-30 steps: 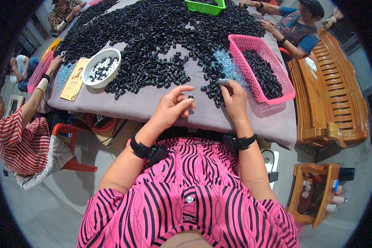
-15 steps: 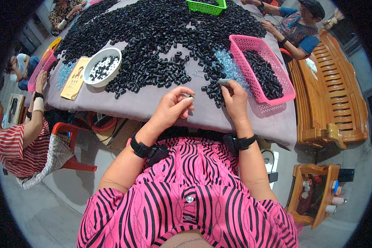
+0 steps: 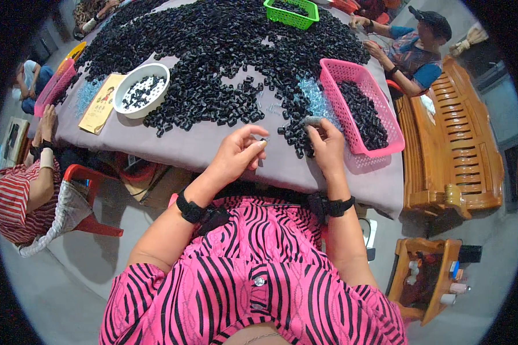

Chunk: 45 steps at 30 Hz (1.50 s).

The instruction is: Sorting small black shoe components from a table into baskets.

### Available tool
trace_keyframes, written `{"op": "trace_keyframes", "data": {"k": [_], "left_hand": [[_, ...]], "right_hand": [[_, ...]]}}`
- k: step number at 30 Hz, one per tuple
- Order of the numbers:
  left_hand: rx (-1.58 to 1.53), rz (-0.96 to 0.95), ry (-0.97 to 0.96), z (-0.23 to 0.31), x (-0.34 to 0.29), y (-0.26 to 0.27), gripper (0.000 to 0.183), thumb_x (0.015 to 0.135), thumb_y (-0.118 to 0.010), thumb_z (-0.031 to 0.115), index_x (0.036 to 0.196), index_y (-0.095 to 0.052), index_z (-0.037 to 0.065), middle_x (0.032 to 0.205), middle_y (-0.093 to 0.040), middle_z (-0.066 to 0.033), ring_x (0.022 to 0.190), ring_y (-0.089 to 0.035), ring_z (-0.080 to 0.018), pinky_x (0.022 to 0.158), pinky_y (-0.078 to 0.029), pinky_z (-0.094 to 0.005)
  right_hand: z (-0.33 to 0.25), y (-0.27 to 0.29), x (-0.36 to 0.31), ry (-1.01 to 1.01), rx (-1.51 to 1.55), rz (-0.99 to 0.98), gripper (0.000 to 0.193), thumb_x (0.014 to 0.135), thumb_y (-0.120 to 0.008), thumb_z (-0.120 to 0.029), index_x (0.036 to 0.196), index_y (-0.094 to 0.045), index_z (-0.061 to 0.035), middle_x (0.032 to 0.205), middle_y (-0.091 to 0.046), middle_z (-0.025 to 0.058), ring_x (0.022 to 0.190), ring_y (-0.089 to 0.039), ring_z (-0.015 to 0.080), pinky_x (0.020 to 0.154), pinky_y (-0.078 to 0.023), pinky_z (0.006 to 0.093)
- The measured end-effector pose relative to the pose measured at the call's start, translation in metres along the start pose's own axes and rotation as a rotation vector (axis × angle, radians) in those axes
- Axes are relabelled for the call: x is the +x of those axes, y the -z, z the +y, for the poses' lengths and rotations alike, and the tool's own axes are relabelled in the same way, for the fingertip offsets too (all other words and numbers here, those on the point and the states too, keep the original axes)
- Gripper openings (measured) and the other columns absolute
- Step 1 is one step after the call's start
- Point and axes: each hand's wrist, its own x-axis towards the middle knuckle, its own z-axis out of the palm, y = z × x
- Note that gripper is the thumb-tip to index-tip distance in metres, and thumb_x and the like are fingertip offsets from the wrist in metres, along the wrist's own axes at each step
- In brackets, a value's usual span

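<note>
My left hand (image 3: 236, 154) is in front of the table's near edge, thumb and forefinger pinched on a tiny piece that I cannot make out. My right hand (image 3: 329, 145) is at the near end of a pile of small black plastic parts (image 3: 213, 98), fingers bent together, with a grey cover on one fingertip. Whatever those fingers hold, if anything, is hidden. Beside this hand lies a heap of small clear bluish pieces (image 3: 316, 99). A pink basket (image 3: 395, 129) of black parts stands just right of it.
A white bowl (image 3: 118, 99) with black parts and a yellow booklet (image 3: 99, 109) lie to the left on the cloth-covered table (image 3: 172, 141). A green basket (image 3: 293, 19) is at the far side. Co-workers sit around; a wooden bench (image 3: 466, 155) stands at right.
The whole view has shifted slightly. My left hand keeps its pinch, and my right hand stays at the black parts. At left, a co-worker's arm has come down from the pink basket's side.
</note>
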Motion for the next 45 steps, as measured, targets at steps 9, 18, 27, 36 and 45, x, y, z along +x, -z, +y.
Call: {"op": "trace_keyframes", "data": {"k": [9,18,27,36,45], "left_hand": [[-0.017,-0.024,-0.014,0.008,-0.002,-0.002,0.022,0.095,-0.053,0.013,0.115,-0.058,0.005,0.078,-0.060,-0.0009,0.061,-0.052,-0.0038,0.054,-0.044,-0.0184],[-0.047,-0.050,0.026,-0.001,0.001,0.001,0.019,0.096,-0.052,0.015,0.112,-0.056,0.006,0.077,-0.059,-0.0003,0.060,-0.052,-0.0037,0.054,-0.044,-0.0181],[-0.042,-0.107,0.033,-0.005,0.002,0.001,0.018,0.096,-0.053,0.016,0.109,-0.059,0.005,0.077,-0.059,-0.0003,0.060,-0.053,-0.0037,0.054,-0.044,-0.0182],[-0.079,-0.071,0.042,-0.001,0.001,0.002,0.015,0.096,-0.054,0.016,0.107,-0.056,0.007,0.078,-0.060,-0.0004,0.061,-0.054,-0.0029,0.054,-0.044,-0.0181],[-0.091,-0.112,0.028,0.001,0.000,0.003,0.013,0.095,-0.055,0.016,0.105,-0.054,0.009,0.080,-0.061,-0.0005,0.063,-0.056,-0.0033,0.055,-0.045,-0.0182]], "right_hand": [[-0.036,0.003,0.055,0.083,-0.240,-0.223,0.020,0.080,-0.065,-0.014,0.097,-0.067,-0.0025,0.088,-0.067,0.0140,0.070,-0.064,0.0227,0.067,-0.050,0.0332],[-0.042,-0.040,0.093,0.241,-0.603,-0.457,0.022,0.075,-0.067,-0.015,0.092,-0.064,-0.0022,0.094,-0.065,0.0204,0.091,-0.062,0.0394,0.078,-0.049,0.0468],[-0.048,-0.050,0.105,0.267,-0.575,-0.457,0.020,0.074,-0.066,-0.014,0.090,-0.065,-0.0017,0.087,-0.065,0.0218,0.087,-0.062,0.0400,0.076,-0.049,0.0460],[-0.044,-0.098,0.127,0.365,-0.489,-0.476,0.027,0.076,-0.066,-0.012,0.101,-0.064,-0.0026,0.094,-0.065,0.0232,0.092,-0.062,0.0389,0.080,-0.049,0.0436],[-0.040,-0.062,0.134,0.199,-0.382,-0.511,0.027,0.078,-0.063,-0.001,0.105,-0.063,-0.0006,0.077,-0.065,0.0061,0.070,-0.059,0.0113,0.064,-0.048,0.0285]]}}
